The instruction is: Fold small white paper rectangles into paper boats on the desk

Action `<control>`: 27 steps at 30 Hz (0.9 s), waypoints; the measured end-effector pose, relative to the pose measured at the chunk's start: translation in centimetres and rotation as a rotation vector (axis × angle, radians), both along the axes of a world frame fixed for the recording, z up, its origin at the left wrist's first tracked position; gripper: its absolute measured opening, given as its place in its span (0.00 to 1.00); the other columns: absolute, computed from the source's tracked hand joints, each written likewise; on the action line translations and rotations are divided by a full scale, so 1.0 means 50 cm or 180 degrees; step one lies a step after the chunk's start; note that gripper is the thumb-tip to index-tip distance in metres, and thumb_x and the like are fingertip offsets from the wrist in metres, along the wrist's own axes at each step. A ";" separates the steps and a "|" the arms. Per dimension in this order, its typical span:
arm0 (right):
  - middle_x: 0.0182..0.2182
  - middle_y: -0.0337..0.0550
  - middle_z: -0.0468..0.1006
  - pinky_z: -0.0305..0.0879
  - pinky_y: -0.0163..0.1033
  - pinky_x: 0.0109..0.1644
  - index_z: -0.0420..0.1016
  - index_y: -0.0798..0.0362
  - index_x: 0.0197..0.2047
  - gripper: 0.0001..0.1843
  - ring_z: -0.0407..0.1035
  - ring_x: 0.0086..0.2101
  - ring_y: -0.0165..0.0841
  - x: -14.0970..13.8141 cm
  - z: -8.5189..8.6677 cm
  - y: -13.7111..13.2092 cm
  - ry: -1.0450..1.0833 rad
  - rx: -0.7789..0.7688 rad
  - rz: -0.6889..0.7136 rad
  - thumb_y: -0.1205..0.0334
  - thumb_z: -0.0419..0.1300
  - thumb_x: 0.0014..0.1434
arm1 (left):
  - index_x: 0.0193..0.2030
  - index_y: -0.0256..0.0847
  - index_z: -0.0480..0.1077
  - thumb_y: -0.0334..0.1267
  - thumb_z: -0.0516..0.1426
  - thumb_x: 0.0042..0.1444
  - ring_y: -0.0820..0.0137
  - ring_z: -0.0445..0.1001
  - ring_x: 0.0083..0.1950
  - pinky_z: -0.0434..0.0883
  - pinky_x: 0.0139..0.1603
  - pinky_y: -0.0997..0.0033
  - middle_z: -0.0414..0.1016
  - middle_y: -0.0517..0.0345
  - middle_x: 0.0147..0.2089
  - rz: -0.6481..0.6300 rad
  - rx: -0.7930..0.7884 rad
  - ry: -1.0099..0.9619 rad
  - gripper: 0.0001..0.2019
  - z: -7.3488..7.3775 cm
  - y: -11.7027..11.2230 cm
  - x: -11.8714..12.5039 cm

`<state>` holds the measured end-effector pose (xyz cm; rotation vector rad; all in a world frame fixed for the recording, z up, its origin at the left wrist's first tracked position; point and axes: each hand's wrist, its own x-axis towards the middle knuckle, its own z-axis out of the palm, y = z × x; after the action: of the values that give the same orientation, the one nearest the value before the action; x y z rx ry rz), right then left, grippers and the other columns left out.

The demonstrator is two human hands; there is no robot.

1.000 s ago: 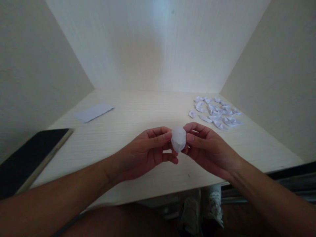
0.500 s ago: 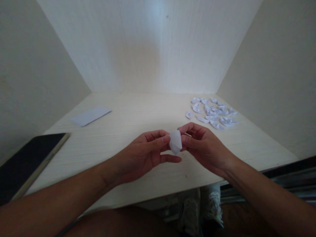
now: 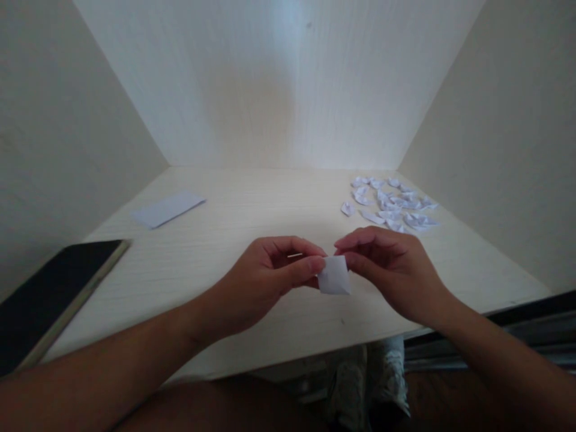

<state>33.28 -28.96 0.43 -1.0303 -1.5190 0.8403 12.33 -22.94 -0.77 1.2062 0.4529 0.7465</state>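
Observation:
A small folded piece of white paper [image 3: 334, 276], now roughly square, is held over the table near its front edge. My left hand [image 3: 274, 279] pinches its upper left corner between thumb and fingers. At the upper right corner, the thumb and fingertips of my right hand [image 3: 391, 264] close on the paper's edge. Both hands hang just above the tabletop. Farther back on the right lie several small folded white paper pieces [image 3: 389, 204], some of them shaped like little boats.
A stack of white paper sheets [image 3: 168, 210] lies at the back left of the pale wooden table [image 3: 252, 204]. Nearer on the left is a dark flat tablet-like object [image 3: 63, 282] with a light edge. Panels [image 3: 243, 84] stand behind and at both sides.
The folded paper has been turned and flattened from a pointed, many-sided shape to a square one, slightly lower and to the right. My fingers have shifted to its upper corners.

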 end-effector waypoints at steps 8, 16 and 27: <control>0.36 0.38 0.85 0.75 0.36 0.41 0.83 0.48 0.44 0.06 0.76 0.35 0.30 0.015 0.016 -0.026 -0.0995 0.0199 0.0282 0.61 0.70 0.62 | 0.34 0.41 0.84 0.32 0.69 0.55 0.67 0.79 0.38 0.75 0.41 0.72 0.83 0.55 0.35 0.0626 0.0928 0.0403 0.01 0.019 -0.016 0.003; 0.33 0.39 0.84 0.74 0.36 0.37 0.82 0.49 0.40 0.04 0.76 0.33 0.31 0.007 0.004 -0.023 -0.1283 0.0142 0.0027 0.61 0.70 0.61 | 0.35 0.41 0.84 0.32 0.70 0.55 0.67 0.80 0.37 0.74 0.40 0.74 0.84 0.55 0.35 0.0795 0.1208 0.0654 0.02 0.016 -0.019 0.000; 0.34 0.38 0.84 0.72 0.34 0.40 0.81 0.52 0.38 0.03 0.76 0.33 0.27 0.001 -0.001 -0.019 -0.1690 0.0728 -0.0202 0.63 0.70 0.62 | 0.37 0.46 0.82 0.31 0.69 0.56 0.71 0.82 0.33 0.76 0.38 0.75 0.85 0.64 0.34 0.1361 0.2785 0.1103 0.06 0.011 -0.025 -0.007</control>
<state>33.34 -29.90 0.38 -1.1772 -1.9596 0.3436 11.98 -24.21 -0.20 2.1143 0.7173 1.1670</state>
